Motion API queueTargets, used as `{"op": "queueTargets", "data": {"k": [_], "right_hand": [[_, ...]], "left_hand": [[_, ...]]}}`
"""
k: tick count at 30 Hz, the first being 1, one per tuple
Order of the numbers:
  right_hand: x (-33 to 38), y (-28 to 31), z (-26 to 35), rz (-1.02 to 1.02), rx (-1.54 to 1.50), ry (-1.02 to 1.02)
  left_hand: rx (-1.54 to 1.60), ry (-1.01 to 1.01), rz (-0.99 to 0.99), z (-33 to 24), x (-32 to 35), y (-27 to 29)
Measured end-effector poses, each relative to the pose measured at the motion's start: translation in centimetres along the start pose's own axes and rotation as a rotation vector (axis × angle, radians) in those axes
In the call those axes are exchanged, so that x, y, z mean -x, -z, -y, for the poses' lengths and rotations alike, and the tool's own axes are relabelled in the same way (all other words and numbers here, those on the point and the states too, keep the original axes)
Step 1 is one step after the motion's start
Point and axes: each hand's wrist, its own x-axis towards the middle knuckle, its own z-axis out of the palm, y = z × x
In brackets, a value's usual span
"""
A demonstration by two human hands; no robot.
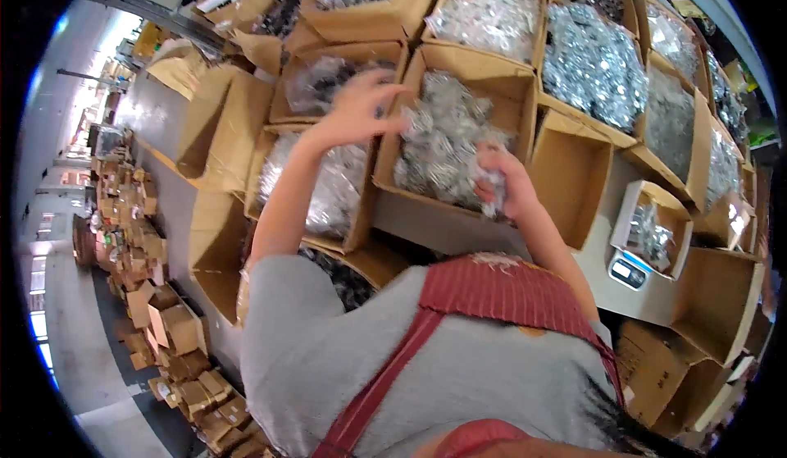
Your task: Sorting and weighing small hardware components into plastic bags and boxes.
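Note:
An open cardboard box point(520, 87) full of small clear bags of silvery metal parts point(443, 142) lies in front of me. My right hand point(510, 186) is at its near right corner, closed around a few of those clear bags point(493, 189). My left hand point(357, 107) hovers at the box's left rim with the fingers spread. It is blurred and seems to hold nothing. My grey shirt and red apron point(492, 290) fill the lower part of the view.
Many more open cardboard boxes of bagged metal parts point(586, 56) surround the middle one. An empty box point(574, 175) sits to its right. A small digital scale point(630, 273) carries a little box of bags point(652, 230). Stacked cartons point(176, 351) line the floor at the left.

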Motion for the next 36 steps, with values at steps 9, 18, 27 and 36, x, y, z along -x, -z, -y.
{"op": "queueTargets", "data": {"k": [9,18,27,36], "right_hand": [[-0.8,-2.2,0.1,-0.149,0.237,-0.179],[-2.0,-2.3,-0.5,-0.334,0.133,-0.171],[-2.4,-2.4,-1.2,-0.33,0.263,-0.111],[5.0,-1.9,0.8,-0.237,-0.026,0.172]], "left_hand": [[0.109,1.256,-0.271,42.3,18.0,8.0],[-0.114,1.259,0.097,49.5,23.1,-4.3],[-0.27,1.096,0.129,46.3,20.1,-2.2],[-0.487,0.93,-0.22,32.9,18.7,6.1]]}}
